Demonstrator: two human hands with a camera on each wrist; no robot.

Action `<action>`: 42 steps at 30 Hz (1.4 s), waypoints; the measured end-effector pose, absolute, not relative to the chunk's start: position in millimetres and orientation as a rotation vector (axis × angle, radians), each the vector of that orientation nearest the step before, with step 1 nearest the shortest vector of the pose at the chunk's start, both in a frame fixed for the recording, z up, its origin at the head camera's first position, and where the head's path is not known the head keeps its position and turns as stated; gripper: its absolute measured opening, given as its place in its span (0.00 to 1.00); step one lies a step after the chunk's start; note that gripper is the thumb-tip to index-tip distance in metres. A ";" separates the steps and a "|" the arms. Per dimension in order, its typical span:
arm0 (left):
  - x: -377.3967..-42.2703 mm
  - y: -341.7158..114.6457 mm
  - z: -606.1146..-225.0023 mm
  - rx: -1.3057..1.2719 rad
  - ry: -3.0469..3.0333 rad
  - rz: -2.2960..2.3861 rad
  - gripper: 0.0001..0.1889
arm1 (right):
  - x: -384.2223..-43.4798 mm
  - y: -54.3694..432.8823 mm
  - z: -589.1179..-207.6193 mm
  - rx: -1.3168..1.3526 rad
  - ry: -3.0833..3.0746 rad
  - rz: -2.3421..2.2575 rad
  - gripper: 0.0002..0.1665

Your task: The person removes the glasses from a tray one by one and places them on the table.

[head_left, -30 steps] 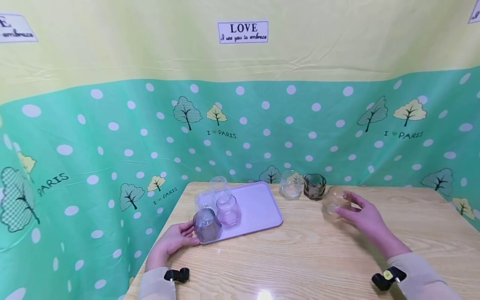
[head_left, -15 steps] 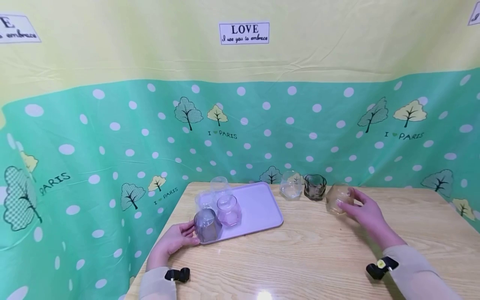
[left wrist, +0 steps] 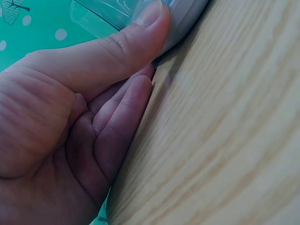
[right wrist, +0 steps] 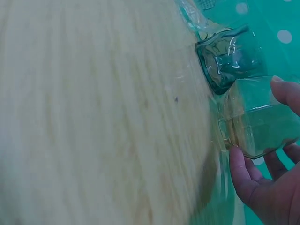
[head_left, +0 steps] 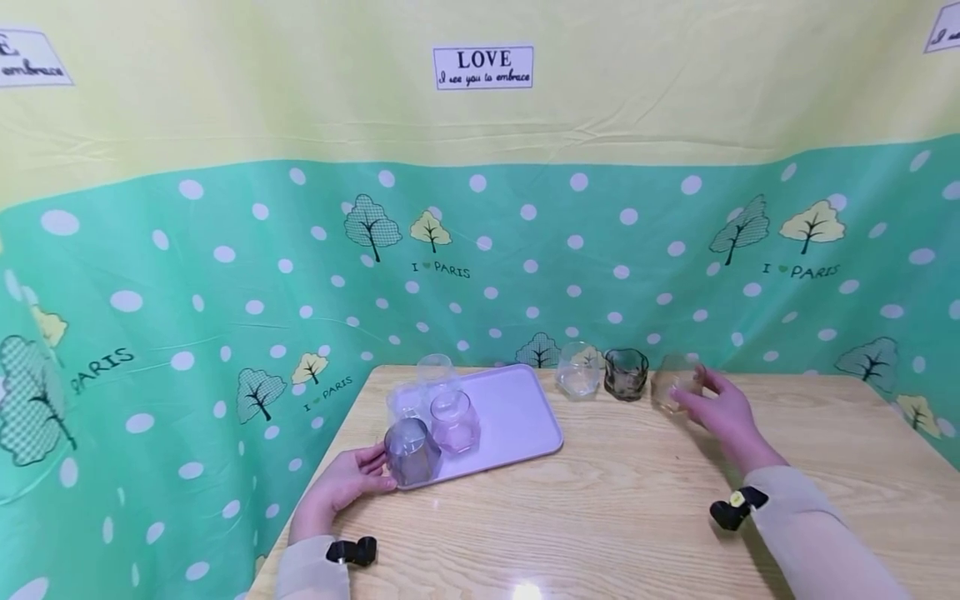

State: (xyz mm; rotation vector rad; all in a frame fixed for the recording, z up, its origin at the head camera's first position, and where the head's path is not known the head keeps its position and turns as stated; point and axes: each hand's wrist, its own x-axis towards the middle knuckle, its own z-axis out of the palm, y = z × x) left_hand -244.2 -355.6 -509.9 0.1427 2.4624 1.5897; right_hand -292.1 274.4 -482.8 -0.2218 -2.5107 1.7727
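Note:
My right hand (head_left: 726, 414) holds an amber-tinted drinking glass (head_left: 670, 385) by its sides, thumb and fingers spread around it. This glass stands at the back of the table, right of a dark grey glass (head_left: 626, 375); in the right wrist view the amber glass (right wrist: 260, 117) is close beside the dark glass (right wrist: 232, 58). My left hand (head_left: 345, 483) grips the front left corner of a lilac tray (head_left: 517, 417), its thumb (left wrist: 150, 18) on the rim. On the tray, beside that hand, sits an upside-down smoky grey glass (head_left: 412, 454).
A pinkish glass (head_left: 455, 425) and clear glasses (head_left: 435, 375) share the tray's left part. Left of the dark glass stands a clear faceted glass (head_left: 577, 372). A green dotted curtain (head_left: 480, 275) hangs behind the wooden table (head_left: 570, 525).
My right hand has moved the amber glass back and slightly inward, up to the row's end beside the dark glass. The left hand and tray stay put.

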 end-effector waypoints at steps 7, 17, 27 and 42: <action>-243.2 -355.1 -508.2 0.136 2.462 1.592 0.45 | -300.2 271.1 -480.5 -0.247 -2.488 1.776 0.62; -244.8 -356.6 -509.3 0.145 2.439 1.614 0.46 | -306.6 270.0 -482.5 -0.282 -2.481 1.743 0.60; -244.1 -355.6 -508.3 0.137 2.450 1.600 0.46 | -308.1 269.2 -488.5 -0.254 -2.492 1.715 0.62; -244.3 -357.4 -509.8 0.170 2.434 1.615 0.46 | -307.9 268.5 -491.8 -0.234 -2.531 1.691 0.64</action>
